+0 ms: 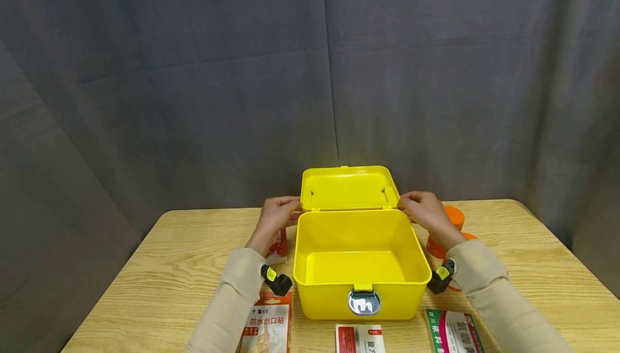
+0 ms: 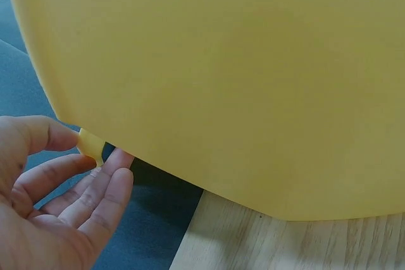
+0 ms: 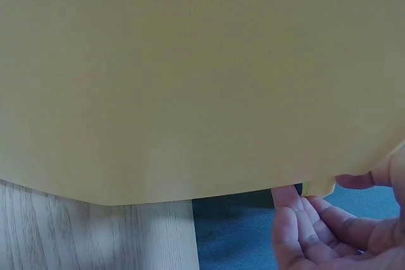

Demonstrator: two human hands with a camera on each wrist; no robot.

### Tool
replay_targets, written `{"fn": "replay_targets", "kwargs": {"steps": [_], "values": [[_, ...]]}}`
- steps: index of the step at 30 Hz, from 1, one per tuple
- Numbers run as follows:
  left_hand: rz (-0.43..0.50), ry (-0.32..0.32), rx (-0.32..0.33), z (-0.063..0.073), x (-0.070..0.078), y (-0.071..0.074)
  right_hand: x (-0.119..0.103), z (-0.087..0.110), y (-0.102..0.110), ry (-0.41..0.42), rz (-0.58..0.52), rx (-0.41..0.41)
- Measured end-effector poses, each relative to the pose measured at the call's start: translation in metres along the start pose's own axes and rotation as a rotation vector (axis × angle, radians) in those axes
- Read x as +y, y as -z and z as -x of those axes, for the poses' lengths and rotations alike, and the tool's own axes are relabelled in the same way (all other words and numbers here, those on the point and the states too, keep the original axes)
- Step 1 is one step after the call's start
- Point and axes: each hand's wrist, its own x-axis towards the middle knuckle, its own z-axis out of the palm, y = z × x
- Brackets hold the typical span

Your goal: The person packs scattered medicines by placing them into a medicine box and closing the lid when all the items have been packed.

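Observation:
A yellow plastic box (image 1: 319, 302) stands on the table with its lid (image 1: 349, 187) tipped back open on the far side. Its inside shows bare yellow walls and floor, and a metal clasp (image 1: 364, 303) sits on the front. At the lid's left rear corner, my left hand (image 1: 276, 217) pinches the lid edge (image 2: 92, 145) between thumb and index finger, the other fingers spread below. My right hand (image 1: 426, 212) mirrors it at the right corner, thumb and index finger on the lid edge (image 3: 319, 187). The box wall (image 2: 221, 80) fills most of both wrist views.
Left of the box lie a red-and-white packet (image 1: 277, 248) and a bandage packet (image 1: 267, 320). In front are a red-and-white carton (image 1: 360, 339) and a green-and-pink carton (image 1: 454, 331). Orange round containers (image 1: 454, 214) stand behind my right forearm. A grey curtain (image 1: 232, 100) hangs behind the table.

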Motion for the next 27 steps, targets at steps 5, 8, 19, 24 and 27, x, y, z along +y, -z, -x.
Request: {"fn": "replay_targets", "kwargs": {"steps": [5, 8, 19, 24, 27], "values": [[-0.021, 0.005, -0.005, 0.0005, -0.0014, 0.0013, 0.0009, -0.0001, -0.0003, -0.006, 0.006, -0.005], [-0.025, 0.002, -0.006, 0.0007, -0.0016, 0.0019, 0.0006, -0.0001, -0.0008, -0.012, 0.003, -0.009], [-0.04, 0.01, -0.007, -0.0004, -0.0028, 0.0027, 0.0017, 0.0009, -0.0027, -0.003, 0.013, -0.003], [-0.037, 0.008, -0.02, -0.001, -0.003, 0.0028, 0.0027, 0.0011, -0.0037, -0.006, 0.013, -0.007], [-0.037, 0.008, -0.023, -0.0013, -0.0031, 0.0027, 0.0027, 0.0007, -0.0037, -0.011, 0.011, -0.009]]}}
